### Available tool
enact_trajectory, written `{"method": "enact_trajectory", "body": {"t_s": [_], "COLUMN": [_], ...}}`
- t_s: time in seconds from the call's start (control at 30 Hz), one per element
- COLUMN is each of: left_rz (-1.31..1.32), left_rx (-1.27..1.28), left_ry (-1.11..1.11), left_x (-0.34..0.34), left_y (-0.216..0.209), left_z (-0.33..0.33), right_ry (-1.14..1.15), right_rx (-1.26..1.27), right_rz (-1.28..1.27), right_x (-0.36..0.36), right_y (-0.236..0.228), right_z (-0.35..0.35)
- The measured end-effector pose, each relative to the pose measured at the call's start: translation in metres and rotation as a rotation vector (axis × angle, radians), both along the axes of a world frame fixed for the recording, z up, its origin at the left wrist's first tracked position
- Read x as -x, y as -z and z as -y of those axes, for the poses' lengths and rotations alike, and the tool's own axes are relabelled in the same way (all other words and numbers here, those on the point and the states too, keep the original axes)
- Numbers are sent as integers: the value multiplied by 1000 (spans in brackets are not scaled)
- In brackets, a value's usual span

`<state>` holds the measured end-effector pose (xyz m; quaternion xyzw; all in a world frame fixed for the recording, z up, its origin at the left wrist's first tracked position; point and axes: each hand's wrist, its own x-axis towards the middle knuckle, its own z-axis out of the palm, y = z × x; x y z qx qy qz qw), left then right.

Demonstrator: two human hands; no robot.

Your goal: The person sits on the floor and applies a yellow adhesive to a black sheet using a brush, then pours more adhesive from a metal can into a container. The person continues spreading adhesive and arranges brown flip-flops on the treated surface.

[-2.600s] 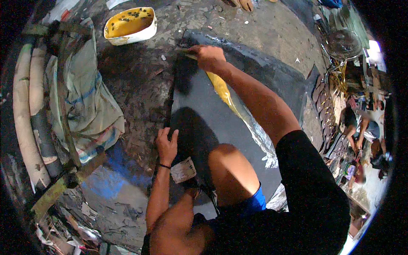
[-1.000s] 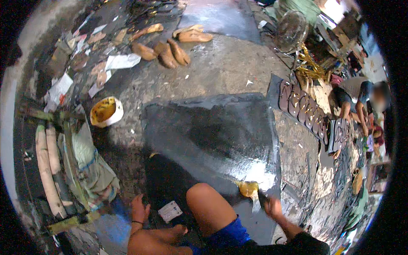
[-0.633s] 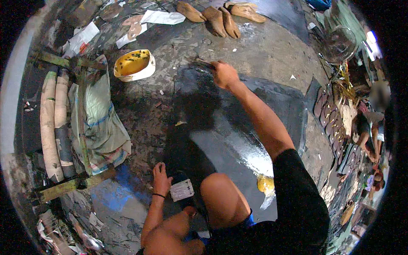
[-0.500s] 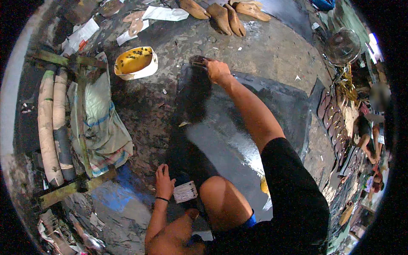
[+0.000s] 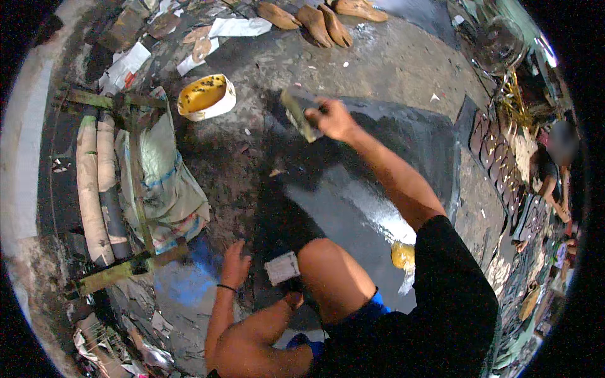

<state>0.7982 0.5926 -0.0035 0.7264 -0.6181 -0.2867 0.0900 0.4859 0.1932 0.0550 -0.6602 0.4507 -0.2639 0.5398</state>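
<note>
My right hand (image 5: 333, 120) grips a flat, rectangular spreader-like tool (image 5: 299, 112) with a pale yellowish edge. The tool is tilted above the far left corner of a large black sheet (image 5: 409, 132) on the floor; its exact kind is blurred. Part of the sheet looks dark and wet, another part shines grey. My left hand (image 5: 235, 263) lies beside the sheet's near left edge, fingers stretched out and holding nothing. A small whitish rectangular piece (image 5: 282, 269) lies between that hand and my knee. Left of the tool stands a white tub (image 5: 213, 114) with yellow stuff inside.
Several wooden shoe lasts (image 5: 314, 25) lie at the far side, near white papers (image 5: 239, 27). On the left, a wooden frame (image 5: 135, 176) stands by rolled material (image 5: 92, 189) and a sack (image 5: 167, 195). A yellow lump in plastic (image 5: 403, 255) sits near my right sleeve. A person (image 5: 551, 183) is at far right.
My right hand has lifted and turned the tool, so its broad face now shows. My left hand's fingers have flattened slightly. The whole view has shifted a little.
</note>
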Motion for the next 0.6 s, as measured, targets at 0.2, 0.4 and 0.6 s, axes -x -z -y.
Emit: {"method": "enact_trajectory", "body": {"t_s": [0.2, 0.4, 0.6], "left_rz": [92, 18, 289], "left_rx": [-25, -241, -36], "left_ry": [233, 98, 286], "left_x": [-68, -30, 13], "left_y": [-66, -33, 26], "left_z": [-40, 6, 14], "right_ry": [410, 662, 814], "right_rx": [-274, -197, -115], "right_rz": [248, -865, -1010], "right_x": [186, 360, 293], "right_y": [-55, 8, 60], "right_z": [-100, -321, -408]}}
